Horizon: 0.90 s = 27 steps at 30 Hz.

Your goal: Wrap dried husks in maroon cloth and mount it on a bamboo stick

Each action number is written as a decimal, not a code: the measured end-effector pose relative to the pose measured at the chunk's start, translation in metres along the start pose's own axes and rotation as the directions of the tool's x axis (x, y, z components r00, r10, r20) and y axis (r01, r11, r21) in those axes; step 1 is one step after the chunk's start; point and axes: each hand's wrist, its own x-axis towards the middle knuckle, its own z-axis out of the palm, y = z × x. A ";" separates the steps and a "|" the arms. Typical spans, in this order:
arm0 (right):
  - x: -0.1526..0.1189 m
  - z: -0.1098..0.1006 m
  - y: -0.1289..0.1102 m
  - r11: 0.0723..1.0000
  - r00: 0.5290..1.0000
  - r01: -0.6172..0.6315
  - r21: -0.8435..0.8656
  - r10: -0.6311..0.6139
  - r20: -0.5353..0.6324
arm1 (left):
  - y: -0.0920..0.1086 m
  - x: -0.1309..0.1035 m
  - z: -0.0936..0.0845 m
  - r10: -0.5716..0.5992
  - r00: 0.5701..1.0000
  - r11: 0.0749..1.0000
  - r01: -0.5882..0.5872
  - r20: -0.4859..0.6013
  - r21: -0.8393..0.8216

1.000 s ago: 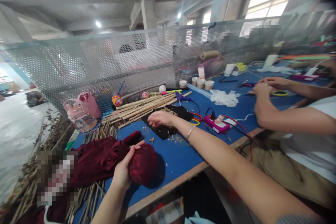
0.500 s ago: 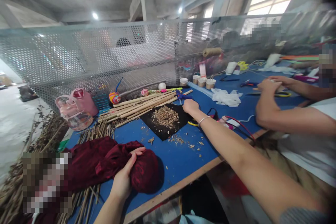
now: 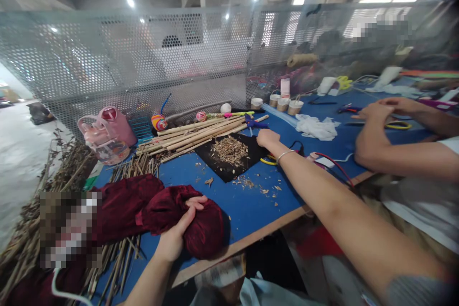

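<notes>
My left hand (image 3: 179, 229) is closed around a dark red velvet bundle (image 3: 204, 234) with a rounded, full end, at the near edge of the table. Its thumb and fingers press into the folds, and the loose velvet trails off to the left. Farther out, my right hand (image 3: 268, 139) is a fist with its back toward me. It is close beside a blue plastic tool (image 3: 255, 123) and a black cloth square (image 3: 222, 167) bearing a heap of dry brown plant bits (image 3: 230, 149). Whatever that fist grips, if anything, is hidden. Yellow handles (image 3: 268, 160) lie just below it.
Pale sticks (image 3: 204, 134) lie behind the heap, with a pink watering can (image 3: 114, 126) and dry stalks (image 3: 43, 201) to the left. Paper cups (image 3: 295, 106) and crumpled white plastic (image 3: 317, 126) are at the back. A co-worker's hands (image 3: 380, 111) are at right. Perforated metal screens border the table.
The view has tilted down slightly, so the scene sits higher and a little farther right. Both hands keep about the same places on the table; the left fingers have shifted slightly on the velvet.
</notes>
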 end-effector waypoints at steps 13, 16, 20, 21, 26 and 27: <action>-0.152 0.003 -0.064 0.548 0.566 0.801 0.240 -0.824 -0.005 | -0.003 0.004 -0.009 -0.008 0.998 0.997 0.003 0.069 0.074; -0.194 0.030 -0.077 0.439 0.451 0.845 0.305 -0.892 0.035 | -0.004 0.004 -0.010 -0.021 0.997 0.998 0.016 0.069 0.068; -0.193 0.037 -0.077 0.416 0.445 0.849 0.327 -0.896 -0.016 | -0.004 0.002 -0.007 -0.032 0.999 0.998 0.031 0.033 0.047; -0.184 0.033 -0.074 0.433 0.472 0.841 0.323 -0.881 -0.047 | -0.003 0.002 -0.005 -0.031 0.999 0.999 0.031 0.012 0.041; -0.116 -0.004 -0.048 0.732 0.774 0.630 0.260 -0.619 -0.132 | 0.002 0.000 0.004 0.002 0.999 1.000 -0.001 -0.046 0.013; -0.100 -0.010 -0.040 0.843 0.869 0.494 0.214 -0.480 -0.118 | 0.004 0.000 0.005 0.005 0.999 1.000 -0.005 -0.050 0.004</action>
